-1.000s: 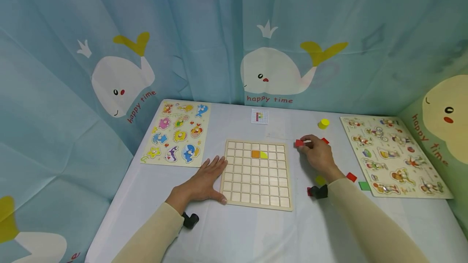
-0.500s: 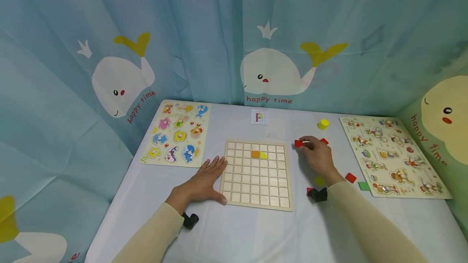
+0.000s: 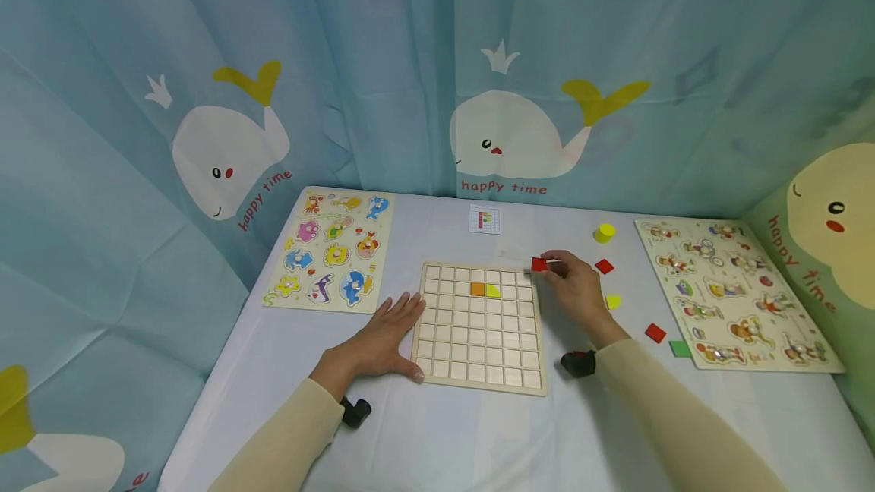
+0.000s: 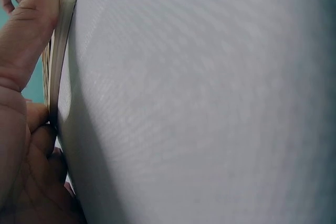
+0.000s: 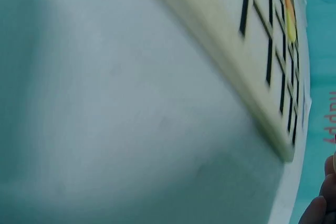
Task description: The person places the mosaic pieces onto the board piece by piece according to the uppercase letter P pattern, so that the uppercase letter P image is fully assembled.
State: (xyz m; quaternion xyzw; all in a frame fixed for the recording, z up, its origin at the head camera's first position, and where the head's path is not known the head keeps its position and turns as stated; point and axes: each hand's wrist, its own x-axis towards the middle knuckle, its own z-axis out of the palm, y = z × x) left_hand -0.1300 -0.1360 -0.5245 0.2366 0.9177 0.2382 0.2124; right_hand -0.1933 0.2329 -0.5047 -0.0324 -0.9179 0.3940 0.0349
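A blue curtain [image 3: 383, 36] printed with whales surrounds a white-clothed table [image 3: 410, 446]. At its right lies a knobbed figure puzzle board [image 3: 759, 287], at its left a knobbed sea-animal puzzle board [image 3: 352, 264]. Between them sits a square wooden grid board [image 3: 476, 335]. The person's left hand [image 3: 383, 332] lies palm down with fingers spread, its thumb and fingertips touching the grid board's left edge. The right hand [image 3: 581, 287] pinches a red square tile [image 3: 538, 265] at the board's far right corner; whether the tile touches the rim I cannot tell. Beyond the board lies a small printed grid card [image 3: 484, 219], and farther right stands a yellow cylinder [image 3: 604, 233]. An orange tile [image 3: 478, 289] and a yellow rounded tile [image 3: 492, 291] fill adjoining cells in the second row from the far edge. Two loose red tiles [image 3: 655, 333] and a green tile [image 3: 680, 348] lie near the figure puzzle board.
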